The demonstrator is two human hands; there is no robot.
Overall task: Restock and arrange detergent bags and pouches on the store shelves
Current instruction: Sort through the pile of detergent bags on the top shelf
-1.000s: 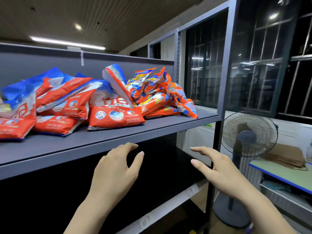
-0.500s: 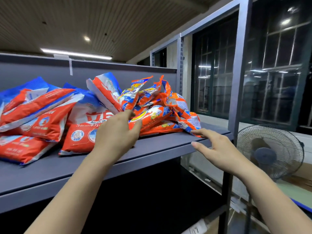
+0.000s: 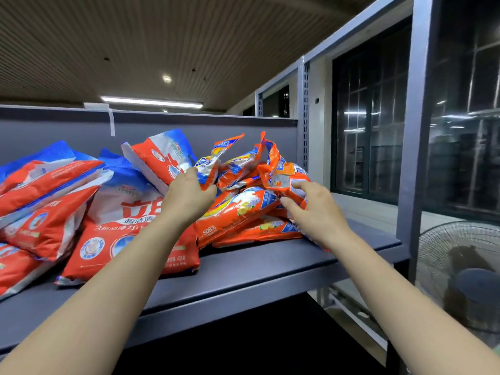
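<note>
Both hands up at grey shelf (image 3: 243,269). Left hand (image 3: 186,197) clamped on upright orange pouch (image 3: 208,169), thumb and fingers pinching its lower end. Right hand (image 3: 311,209) curled round crumpled orange pouch (image 3: 286,180) atop pile of orange pouches (image 3: 238,212) near shelf's right end. Bigger red-and-blue detergent bags (image 3: 127,212) flopped toward left end, some leaning on back panel (image 3: 238,131). Fan (image 3: 460,269) beyond right edge.

ceiling (image 3: 135,44): ribbed, strip light (image 3: 151,102) lit | windows (image 3: 370,125): dark, barred | fan (image 3: 460,274): right, possibly standing
</note>
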